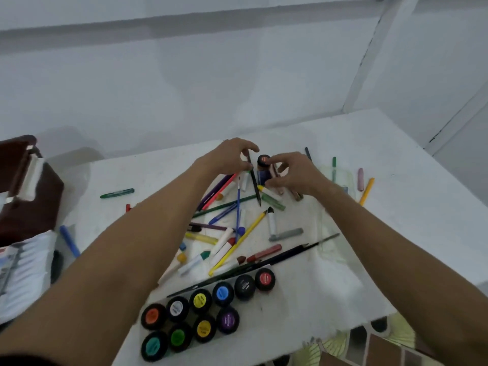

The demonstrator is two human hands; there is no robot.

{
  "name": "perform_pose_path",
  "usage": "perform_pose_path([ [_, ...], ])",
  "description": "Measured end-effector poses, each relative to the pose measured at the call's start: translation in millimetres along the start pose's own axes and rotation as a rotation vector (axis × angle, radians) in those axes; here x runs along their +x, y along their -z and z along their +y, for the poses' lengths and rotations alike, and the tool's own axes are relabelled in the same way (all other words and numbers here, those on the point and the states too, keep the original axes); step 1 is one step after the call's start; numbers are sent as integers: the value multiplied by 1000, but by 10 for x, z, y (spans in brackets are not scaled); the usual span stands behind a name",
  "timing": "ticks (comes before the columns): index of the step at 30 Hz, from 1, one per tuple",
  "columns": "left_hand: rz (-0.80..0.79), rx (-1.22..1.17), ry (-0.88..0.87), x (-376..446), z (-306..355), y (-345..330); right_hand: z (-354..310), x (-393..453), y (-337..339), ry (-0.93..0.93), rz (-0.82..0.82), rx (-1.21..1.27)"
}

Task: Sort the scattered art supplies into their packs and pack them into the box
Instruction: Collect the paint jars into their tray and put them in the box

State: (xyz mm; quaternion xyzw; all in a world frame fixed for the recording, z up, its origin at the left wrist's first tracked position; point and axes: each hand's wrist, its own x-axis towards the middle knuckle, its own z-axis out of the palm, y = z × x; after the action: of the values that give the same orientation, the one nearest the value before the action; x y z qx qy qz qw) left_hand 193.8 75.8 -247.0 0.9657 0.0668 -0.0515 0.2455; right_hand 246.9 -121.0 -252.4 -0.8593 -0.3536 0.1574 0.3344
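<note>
While left hand [229,157] pinches black pencil [254,180], right hand [293,173] curled

Paint pots [208,310] nearest on the table [396,196], scattered pens [237,223] behind them.

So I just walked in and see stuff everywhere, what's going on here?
A person is sorting art supplies on a white table. The left hand pinches a black pencil; the right hand grips a small paint jar at the far side of the scattered pens and crayons. Eleven more paint jars sit grouped at the near edge.
</note>
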Motion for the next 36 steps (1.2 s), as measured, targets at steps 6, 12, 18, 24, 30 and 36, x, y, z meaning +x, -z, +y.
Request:
perform_pose_path([
  [6,-157,4,-77,262,-2,-92,50,86,-120,4,-18,-15],
  [12,-40,-49,-63,258,-44,-186,104,121,-169,2,-29,-32],
  [18,94,-145,-8,97,-117,-190,115,145,-227,-2,-70,-73],
  [24,194,-198,19,-231,-106,-132,61,19,-211,-5,-26,34],
  [30,235,-252,54,-986,172,-79,-217,-559,-112,42,30,291],
  [36,303,-375,144,-1984,604,-221,-418,-1375,-166,53,-52,387],
])
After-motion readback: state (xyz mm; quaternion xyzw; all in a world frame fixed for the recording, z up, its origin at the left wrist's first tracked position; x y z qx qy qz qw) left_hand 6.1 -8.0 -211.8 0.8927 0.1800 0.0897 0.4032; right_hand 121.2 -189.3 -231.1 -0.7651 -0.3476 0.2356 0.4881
